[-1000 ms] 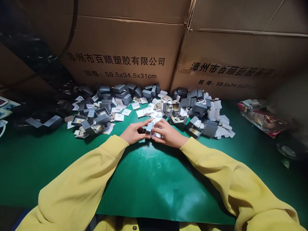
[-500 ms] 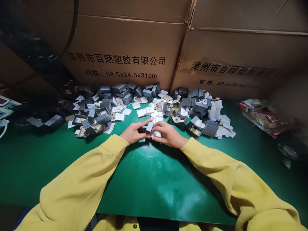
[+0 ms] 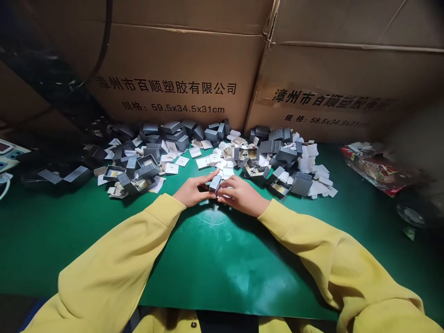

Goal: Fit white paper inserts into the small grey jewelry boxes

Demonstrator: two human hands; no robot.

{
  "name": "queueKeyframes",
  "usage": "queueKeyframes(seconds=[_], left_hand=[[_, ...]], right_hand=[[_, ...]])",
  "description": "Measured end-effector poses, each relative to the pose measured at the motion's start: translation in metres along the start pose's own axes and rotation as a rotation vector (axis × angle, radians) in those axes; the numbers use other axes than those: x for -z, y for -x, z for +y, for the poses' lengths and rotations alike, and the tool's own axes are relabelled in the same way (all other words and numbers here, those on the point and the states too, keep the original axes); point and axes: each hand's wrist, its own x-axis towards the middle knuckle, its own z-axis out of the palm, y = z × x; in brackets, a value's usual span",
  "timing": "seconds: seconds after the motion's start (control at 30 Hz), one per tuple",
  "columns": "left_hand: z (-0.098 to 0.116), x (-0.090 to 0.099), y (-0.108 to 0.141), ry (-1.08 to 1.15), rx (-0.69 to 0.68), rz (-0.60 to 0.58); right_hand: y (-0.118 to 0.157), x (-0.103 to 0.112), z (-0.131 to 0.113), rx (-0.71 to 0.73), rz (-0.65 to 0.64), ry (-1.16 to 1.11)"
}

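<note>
White piece drops out of sight at my right hand (image 3: 244, 196)

Half a second ago a white piece shows among my right fingers; now almost none of it does, and those fingers curl in closer against the small gray box (image 3: 214, 183). Either the piece sits inside the box or my fingers cover it; I cannot tell which. I judge that work on this box is partway along.

With my left hand (image 3: 191, 190) I pinch the box between thumb and index finger, tilted, just above the green tabletop (image 3: 208, 268). Right fingertips are bunched together beside it, and what they pinch is hidden.

Loose white cards (image 3: 203, 163) lie just beyond my fingers. 2 heaps flank them: gray boxes on the left (image 3: 147, 169) and gray boxes on the right (image 3: 301, 184), some open, mixed with white pieces. 2 printed cartons, left carton (image 3: 180, 55) and right carton (image 3: 333, 69), wall off the back. Well to my right lies a red-and-clear plastic bag (image 3: 376, 171). My own fingers block the view most.
</note>
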Motion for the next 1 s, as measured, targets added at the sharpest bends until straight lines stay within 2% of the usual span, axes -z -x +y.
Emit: queueKeyframes(seconds=[0.27, 0.53, 0.63, 0.7, 0.83, 0.9, 1.0], left_hand=[[0.001, 0.001, 0.0, 0.017, 0.016, -0.014], [0.002, -0.004, 0.001, 0.052, 0.008, 0.007], [0.005, -0.005, 0.004, -0.047, -0.021, 0.018], [0.005, -0.005, 0.007, -0.151, -0.065, 0.049], [0.0, -0.005, 0.009, -0.253, -0.139, 0.117], [-0.002, -0.006, 0.01, -0.246, -0.154, 0.128], [0.001, -0.009, 0.012, -0.2, -0.163, 0.114]], right_hand=[[0.017, -0.013, -0.031, -0.019, -0.04, 0.351], [0.013, -0.01, -0.037, -0.036, -0.096, 0.351], [0.015, -0.012, -0.032, -0.063, -0.043, 0.261], [0.018, -0.016, -0.026, -0.108, 0.04, 0.145], [0.016, -0.02, -0.01, -0.316, 0.314, -0.172], [0.013, -0.02, -0.006, -0.42, 0.408, -0.295], [0.009, -0.015, -0.006, -0.497, 0.403, -0.457]])
